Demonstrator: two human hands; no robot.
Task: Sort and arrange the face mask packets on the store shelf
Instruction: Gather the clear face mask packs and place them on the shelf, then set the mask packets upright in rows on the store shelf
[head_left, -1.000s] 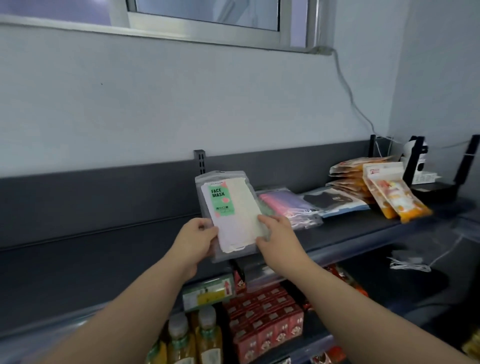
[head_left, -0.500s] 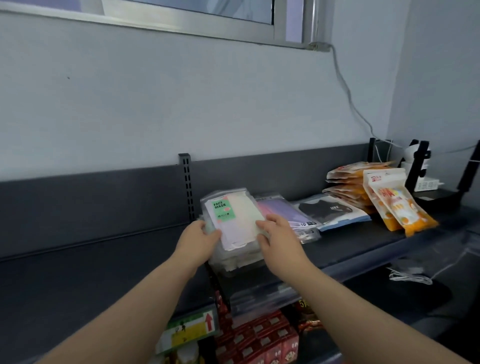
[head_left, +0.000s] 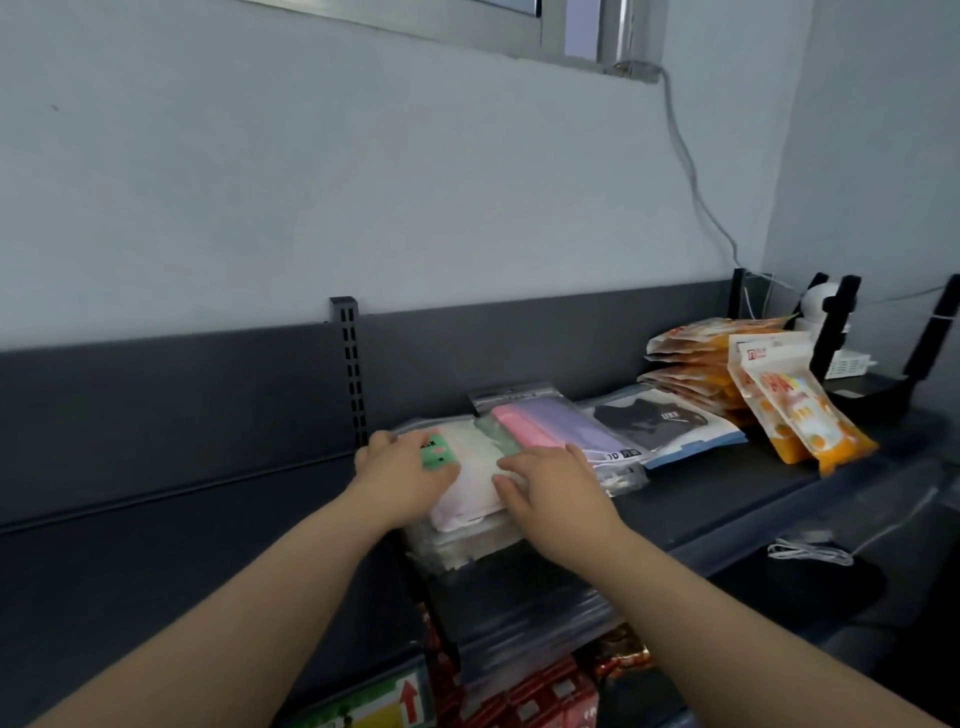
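Dark shelf (head_left: 727, 499), stacked mask packets (head_left: 457, 543).
Left hand (head_left: 405, 470), right hand (head_left: 558, 486) flat on white packet (head_left: 470, 486), fingers straight; purple packet (head_left: 566, 422) beside right hand.

"SK" on green label (head_left: 435, 453), "10" on purple packet (head_left: 571, 431)

Reaches forward with both bare forearms (head_left: 249, 608), left hand (head_left: 402, 475) and right hand (head_left: 558, 491) close side by side, palms down, fingers straight and laid flat, thumbs pointing toward each other.

white mask packet (head_left: 470, 480), green label (head_left: 435, 453)
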